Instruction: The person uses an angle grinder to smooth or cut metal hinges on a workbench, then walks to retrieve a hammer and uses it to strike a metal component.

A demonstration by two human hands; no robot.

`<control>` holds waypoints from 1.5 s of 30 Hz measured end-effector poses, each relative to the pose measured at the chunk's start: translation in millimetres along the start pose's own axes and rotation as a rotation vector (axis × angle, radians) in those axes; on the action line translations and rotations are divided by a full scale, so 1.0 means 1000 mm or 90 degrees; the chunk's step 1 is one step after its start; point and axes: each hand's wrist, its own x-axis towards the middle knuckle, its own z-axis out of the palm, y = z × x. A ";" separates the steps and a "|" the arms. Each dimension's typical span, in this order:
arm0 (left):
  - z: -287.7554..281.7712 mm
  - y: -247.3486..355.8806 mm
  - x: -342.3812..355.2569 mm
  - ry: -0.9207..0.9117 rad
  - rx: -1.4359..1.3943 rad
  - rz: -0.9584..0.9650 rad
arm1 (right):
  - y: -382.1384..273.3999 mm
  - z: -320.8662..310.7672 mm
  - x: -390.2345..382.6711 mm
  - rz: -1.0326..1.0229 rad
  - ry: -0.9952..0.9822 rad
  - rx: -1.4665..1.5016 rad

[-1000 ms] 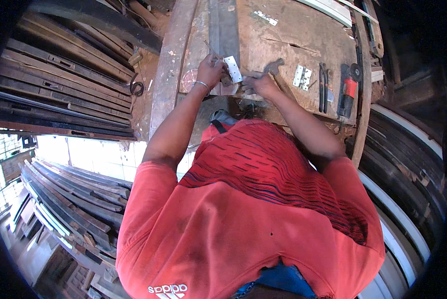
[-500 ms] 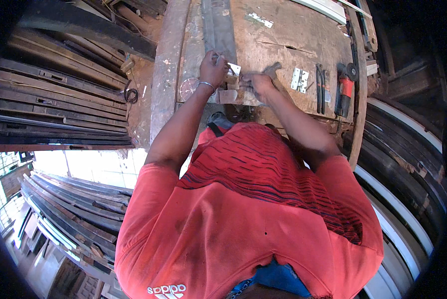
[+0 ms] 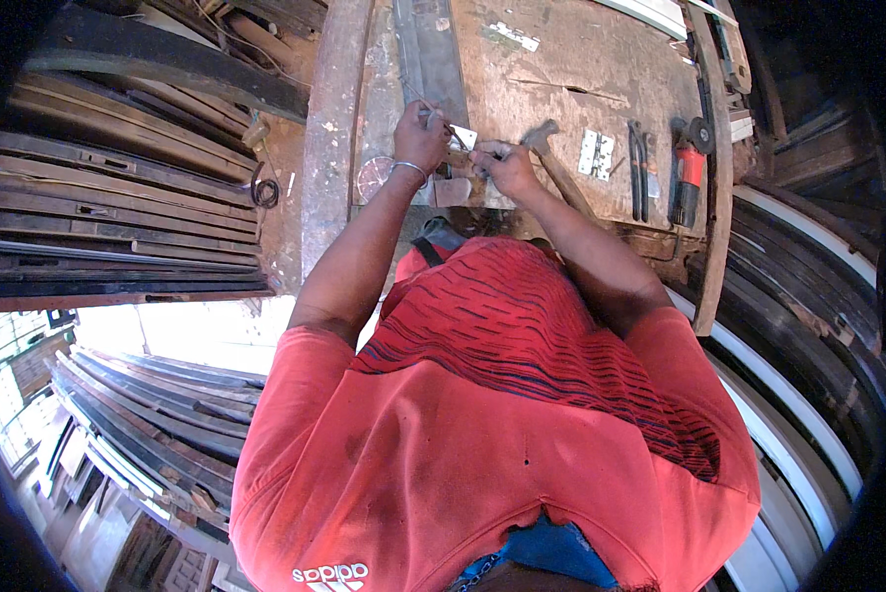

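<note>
My left hand (image 3: 423, 138), with a metal bangle at its wrist, is closed on a thin dark rod whose kind I cannot make out. Beside its fingers a pale metal hinge leaf (image 3: 464, 136) rests at the end of a long dark board (image 3: 431, 59). My right hand (image 3: 509, 170) is pinched just right of the hinge leaf; anything between its fingertips is too small to name. A hammer (image 3: 559, 178) lies close by on that side, its head beyond my right hand and its wooden handle pointing toward me.
On the wooden workbench (image 3: 522, 99) lie a pair of white hinges (image 3: 595, 154), another hinge (image 3: 518, 37), dark long-handled pincers (image 3: 637, 173) and a red angle grinder (image 3: 691, 170) near the right edge. Stacked timber (image 3: 117, 187) fills the left side; more boards stand at right.
My right hand has drawn its fingers together into a pinch beside the hinge leaf. My left hand keeps almost the same place. The hammer's handle shows more.
</note>
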 end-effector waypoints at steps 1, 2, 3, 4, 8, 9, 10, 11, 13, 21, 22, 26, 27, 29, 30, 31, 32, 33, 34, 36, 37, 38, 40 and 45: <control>0.000 0.000 -0.001 0.001 0.001 0.001 | -0.002 0.000 0.000 -0.002 -0.001 0.001; 0.000 0.002 -0.003 0.005 0.004 -0.010 | -0.002 -0.001 0.000 0.024 -0.009 0.003; 0.001 0.006 -0.005 0.008 0.007 -0.021 | -0.001 -0.002 0.000 0.049 -0.017 0.004; 0.003 0.002 -0.005 0.008 0.008 -0.021 | -0.001 -0.003 0.000 0.048 -0.017 0.005; 0.010 0.006 -0.017 0.031 0.180 0.033 | 0.013 -0.003 0.001 0.074 -0.010 0.134; 0.011 0.012 -0.025 0.070 0.292 0.091 | 0.013 -0.004 -0.001 0.059 -0.006 0.153; 0.012 0.014 -0.028 0.065 0.294 0.092 | 0.013 -0.004 -0.001 0.060 -0.003 0.156; 0.011 0.013 -0.030 0.084 0.152 0.059 | 0.011 -0.004 -0.002 0.081 -0.012 0.170; 0.007 0.012 -0.031 0.101 0.013 0.026 | 0.008 -0.004 -0.003 0.103 -0.020 0.186; -0.002 0.037 -0.055 0.129 0.087 0.121 | -0.011 -0.004 -0.007 0.095 -0.030 0.062; -0.001 0.039 -0.058 0.129 0.084 0.146 | -0.012 -0.003 -0.008 0.096 -0.029 0.063; 0.002 0.032 -0.071 0.100 0.010 0.152 | -0.013 -0.003 -0.009 0.083 -0.008 0.018; 0.003 0.029 -0.075 0.099 0.036 0.171 | -0.014 -0.002 -0.009 0.093 -0.004 -0.010; 0.003 0.015 -0.077 0.101 0.061 0.190 | -0.014 -0.001 -0.009 0.089 0.006 -0.031; 0.002 0.000 -0.076 0.094 0.111 0.261 | -0.014 0.000 -0.009 0.083 0.014 -0.053; 0.001 -0.015 -0.073 0.087 0.161 0.330 | -0.013 0.000 -0.008 0.082 0.011 -0.056; 0.003 -0.017 -0.071 0.117 0.133 0.371 | -0.011 0.000 -0.007 0.075 0.016 -0.042; 0.004 -0.019 -0.067 0.119 0.134 0.370 | -0.008 -0.001 -0.005 0.069 0.020 -0.028; 0.004 -0.020 -0.063 0.149 -0.033 0.149 | -0.006 -0.002 -0.005 0.069 0.018 -0.029; 0.011 -0.001 -0.066 0.199 -0.340 -0.092 | -0.002 -0.003 -0.003 0.056 0.022 -0.037; 0.013 0.000 -0.068 0.199 -0.340 -0.092 | 0.000 -0.003 -0.002 0.056 0.021 -0.036; 0.012 0.000 -0.071 0.183 -0.238 -0.015 | 0.000 -0.002 -0.003 0.053 0.018 0.005; 0.013 -0.001 -0.073 0.168 -0.135 0.060 | 0.000 0.000 -0.003 0.049 0.012 0.045; 0.022 0.013 -0.076 0.220 -0.241 -0.119 | -0.003 0.005 -0.005 0.105 0.050 0.142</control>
